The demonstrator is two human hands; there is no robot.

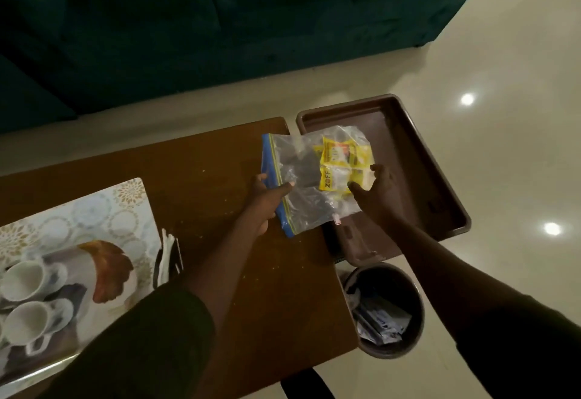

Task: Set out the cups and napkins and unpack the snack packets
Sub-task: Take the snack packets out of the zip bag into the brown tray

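Snack packets, yellow and bunched together, sit inside a clear zip bag that is held up over the gap between the wooden table and the brown tray. Left hand pinches the bag's blue zip edge between thumb and fingers, right at the table's far corner. Right hand cups the packet end of the bag from the side, fingers spread and curled around it, above the tray's floor. Over on the left, white cups stand grouped on a patterned tray, mouths up. Just beside that tray, a small stack of white napkins stands in a dark holder. Down on the pale floor, a round bin with crumpled wrappers sits below the table's right edge.
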